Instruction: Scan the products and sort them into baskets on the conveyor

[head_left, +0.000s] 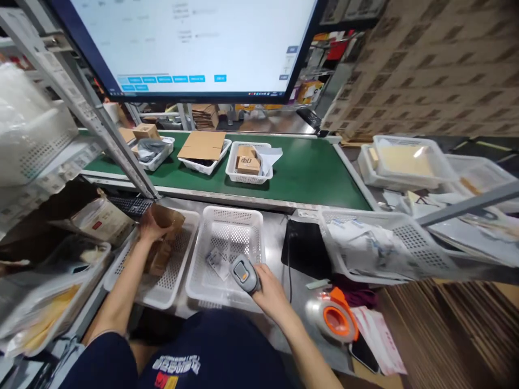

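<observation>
My left hand (151, 229) grips a brown cardboard box (171, 221) at its left edge, over the left white plastic basket (184, 270). Below it, more brown cardboard (159, 258) lies in that basket, partly hidden by my forearm. A grey handheld barcode scanner (245, 275) is in my right hand (268, 289), with my fingers wrapped round its handle. The scanner is above the near right part of a second white basket (259, 229). Inside that basket lies a small clear packet with a printed label (218, 262).
Baskets with boxes (248, 162) stand on a green conveyor belt (312, 173). A monitor (194, 48) hangs above. At right are a black pad (306, 248), a basket of white bags (360, 243) and an orange tape dispenser (338, 319). A metal post (117, 135) rises left.
</observation>
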Demonstrator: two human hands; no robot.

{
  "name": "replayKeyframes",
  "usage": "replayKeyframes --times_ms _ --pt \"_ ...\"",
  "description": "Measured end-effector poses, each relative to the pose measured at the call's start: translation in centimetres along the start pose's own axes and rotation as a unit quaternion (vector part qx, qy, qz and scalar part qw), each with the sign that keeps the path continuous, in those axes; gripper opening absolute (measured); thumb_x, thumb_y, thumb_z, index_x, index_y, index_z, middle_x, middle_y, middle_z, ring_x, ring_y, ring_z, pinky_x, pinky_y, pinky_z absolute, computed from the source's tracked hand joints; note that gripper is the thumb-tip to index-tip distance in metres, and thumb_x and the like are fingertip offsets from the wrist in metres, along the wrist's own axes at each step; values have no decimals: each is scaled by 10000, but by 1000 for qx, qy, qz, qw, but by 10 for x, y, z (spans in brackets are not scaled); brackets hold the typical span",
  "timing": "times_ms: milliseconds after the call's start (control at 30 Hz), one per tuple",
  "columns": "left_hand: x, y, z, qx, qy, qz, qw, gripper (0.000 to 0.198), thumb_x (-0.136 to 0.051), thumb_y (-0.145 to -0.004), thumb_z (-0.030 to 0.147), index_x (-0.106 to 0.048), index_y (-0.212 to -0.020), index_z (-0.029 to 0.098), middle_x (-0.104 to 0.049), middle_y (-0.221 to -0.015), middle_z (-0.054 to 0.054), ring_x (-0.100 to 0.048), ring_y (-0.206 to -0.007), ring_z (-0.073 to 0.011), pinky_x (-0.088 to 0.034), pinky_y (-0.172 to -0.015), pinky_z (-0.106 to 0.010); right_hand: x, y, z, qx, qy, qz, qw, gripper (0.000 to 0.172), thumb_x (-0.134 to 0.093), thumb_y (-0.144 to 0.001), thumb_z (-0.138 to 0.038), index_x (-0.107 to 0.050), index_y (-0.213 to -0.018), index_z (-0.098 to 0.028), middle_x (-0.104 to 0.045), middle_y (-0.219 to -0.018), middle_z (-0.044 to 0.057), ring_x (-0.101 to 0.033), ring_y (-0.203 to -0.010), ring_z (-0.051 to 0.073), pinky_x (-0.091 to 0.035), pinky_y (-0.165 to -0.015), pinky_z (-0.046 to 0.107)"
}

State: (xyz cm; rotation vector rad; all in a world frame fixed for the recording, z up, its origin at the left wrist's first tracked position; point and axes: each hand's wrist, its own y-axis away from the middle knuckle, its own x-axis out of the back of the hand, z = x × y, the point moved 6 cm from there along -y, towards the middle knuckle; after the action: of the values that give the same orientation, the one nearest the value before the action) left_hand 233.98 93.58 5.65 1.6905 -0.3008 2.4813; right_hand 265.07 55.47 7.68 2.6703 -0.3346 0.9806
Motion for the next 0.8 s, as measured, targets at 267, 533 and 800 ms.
replayKeyframes --times_ms 267,533,800 --pt "26 54 33 -360 117 188 906 1053 -949 -576 716 -373 -1328 256 -323 -1698 -248 -363 -1596 -479 -296 -1300 -762 59 -35 -47 89 -201 -6 976 502 -848 -834 -504 -703 -1199 -191 -767 -1168 117 -725 -1094 323 -586 -975 466" --pt "-27 92 94 -488 101 279 821 1079 -979 -566 732 -322 -1293 281 -305 -1661 -260 -443 -1532 -504 -385 -1232 -812 64 -43 -39 91 -251 -41 963 495 -857 -829 -415 -766 -1263 -194 -815 -1273 90 -745 -1232 337 -585 -1114 489" --pt "-112 125 179 -278 164 79 943 1283 -1016 -565 576 -321 -1581 216 -325 -1707 -297 -319 -1642 -458 -318 -1346 -626 50 17 56 -40 -303 85 948 606 -879 -766 -543 -720 -1218 -172 -806 -1258 145 -748 -1208 354 -570 -1126 549"
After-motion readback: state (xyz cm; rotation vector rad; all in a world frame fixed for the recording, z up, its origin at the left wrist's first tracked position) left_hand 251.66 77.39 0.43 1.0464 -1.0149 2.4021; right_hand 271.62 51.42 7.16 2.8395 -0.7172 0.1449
